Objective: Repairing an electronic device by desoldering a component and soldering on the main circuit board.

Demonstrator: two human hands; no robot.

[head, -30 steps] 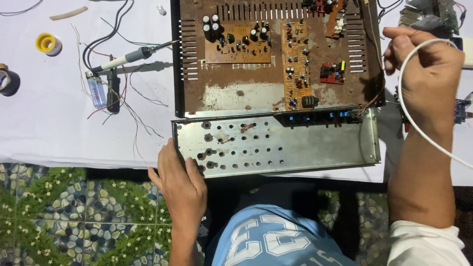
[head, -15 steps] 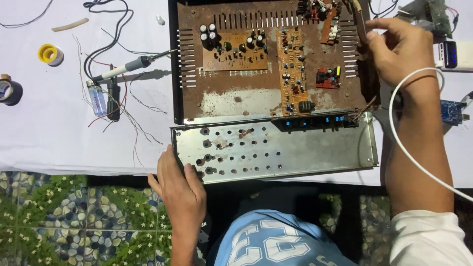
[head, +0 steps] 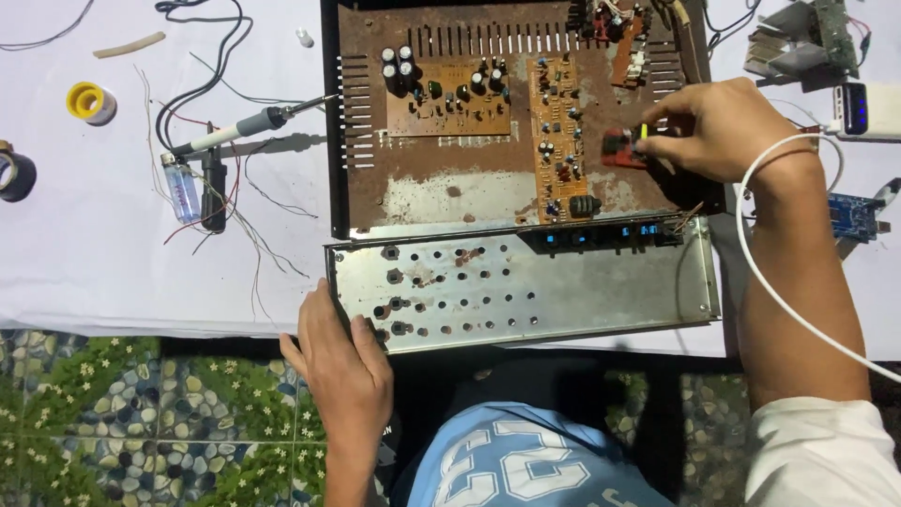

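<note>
From the head camera, looking straight down: a rusty open amplifier chassis [head: 450, 192] lies on a white tablecloth [head: 84, 272], its perforated metal front panel [head: 526, 286] folded flat towards the person. Inside the chassis sit a brown circuit board [head: 449, 99] with black capacitors, a narrower orange board [head: 556, 131] to its right, and a small red component board [head: 618, 145] near the right wall.

The right hand [head: 718, 127] reaches in from the right side — its fingertips [head: 646, 143] are pinched together at the edge of the small red board, touching it; whether they actually hold anything small between them cannot be told. A white cable [head: 755, 272] loops over the right wrist and forearm.

The left hand [head: 343, 361] rests at the lower left corner of the front panel, fingers spread loosely and lying on the panel's edge, gripping nothing.

Left of the chassis lie a soldering iron [head: 239, 129] with its tip pointing at the chassis wall, a clear lighter [head: 181, 188], thin loose wires [head: 249, 230], a yellow solder spool [head: 91, 101] and a roll of black tape [head: 16, 174] at the frame edge. At the far right — a white power bank [head: 868, 108] and a blue module board [head: 854, 216]
</note>
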